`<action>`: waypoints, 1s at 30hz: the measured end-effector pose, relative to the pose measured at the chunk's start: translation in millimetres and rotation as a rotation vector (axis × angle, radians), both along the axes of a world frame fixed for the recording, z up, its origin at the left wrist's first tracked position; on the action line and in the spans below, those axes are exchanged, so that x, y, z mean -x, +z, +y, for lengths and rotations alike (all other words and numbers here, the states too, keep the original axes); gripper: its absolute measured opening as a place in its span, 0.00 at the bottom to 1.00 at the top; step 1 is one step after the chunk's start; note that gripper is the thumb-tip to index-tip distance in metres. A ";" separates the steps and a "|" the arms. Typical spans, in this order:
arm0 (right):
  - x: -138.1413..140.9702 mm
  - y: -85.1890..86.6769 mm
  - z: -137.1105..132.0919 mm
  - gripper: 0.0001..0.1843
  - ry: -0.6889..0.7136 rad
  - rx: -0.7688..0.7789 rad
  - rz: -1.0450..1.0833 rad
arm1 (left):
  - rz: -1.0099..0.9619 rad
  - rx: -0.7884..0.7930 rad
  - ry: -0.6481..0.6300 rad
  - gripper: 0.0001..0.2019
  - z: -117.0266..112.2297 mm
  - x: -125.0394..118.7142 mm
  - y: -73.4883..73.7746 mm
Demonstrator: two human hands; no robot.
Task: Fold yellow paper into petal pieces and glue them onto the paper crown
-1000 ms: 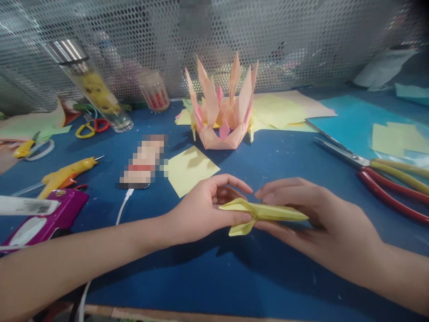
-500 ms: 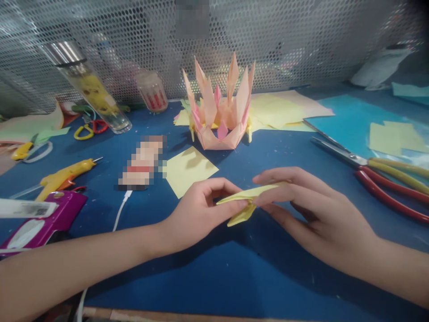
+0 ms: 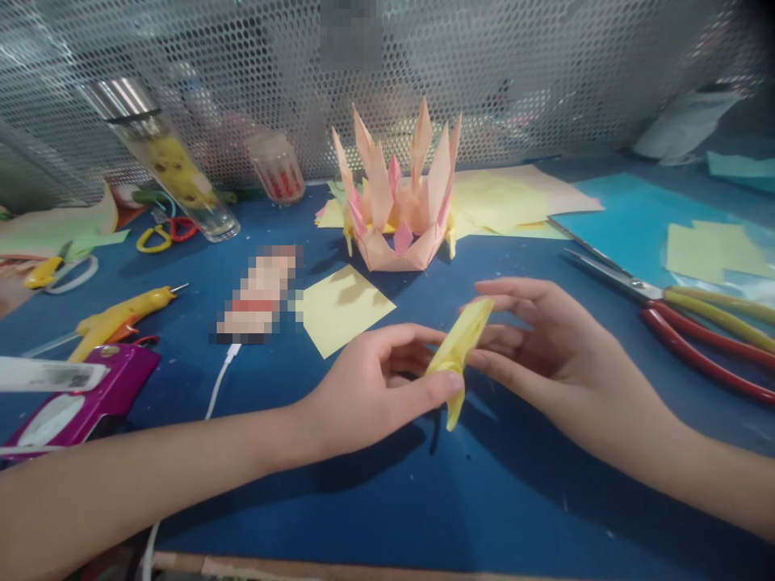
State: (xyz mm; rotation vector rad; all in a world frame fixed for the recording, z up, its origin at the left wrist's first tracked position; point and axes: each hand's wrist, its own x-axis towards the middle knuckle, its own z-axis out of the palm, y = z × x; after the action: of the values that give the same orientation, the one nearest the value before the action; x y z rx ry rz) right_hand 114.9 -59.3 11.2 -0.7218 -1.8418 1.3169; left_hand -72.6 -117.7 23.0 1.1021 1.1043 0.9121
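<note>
A small piece of folded yellow paper is held above the blue table, tilted with its upper end toward the right. My left hand pinches its lower part, thumb in front and fingers behind. On the other side, my right hand has its thumb at the paper's right edge and its fingers curled partly behind it. Just beyond my left hand lies a flat square of pale yellow paper. A peach paper crown with tall points and small pink pieces stands farther back.
Large scissors lie at right, near blue sheets. On the left are a yellow glue gun, a purple device, a pixelated phone-like object with a white cable, a tilted bottle and a jar. Perforated metal backs the table.
The folded yellow paper has turned from nearly level to steeply tilted. My right hand has shifted slightly up, and its fingers have moved from the paper's front edge to behind it.
</note>
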 end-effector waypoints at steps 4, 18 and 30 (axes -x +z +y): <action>-1.6 -1.2 3.1 0.17 -0.014 -0.013 -0.019 | -0.045 0.011 0.010 0.10 1.1 1.3 1.1; -1.0 -0.2 0.1 0.16 0.001 0.092 -0.018 | -0.016 0.052 -0.025 0.21 1.8 0.5 0.5; -0.3 2.8 -2.9 0.22 0.162 0.079 -0.127 | 0.055 0.070 0.008 0.19 6.5 -1.9 7.0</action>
State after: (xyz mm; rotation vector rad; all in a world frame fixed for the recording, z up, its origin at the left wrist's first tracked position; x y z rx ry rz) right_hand 115.2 -62.2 14.0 -0.7255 -1.9934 1.4845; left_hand -70.7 -111.2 29.9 1.0710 1.1779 0.8474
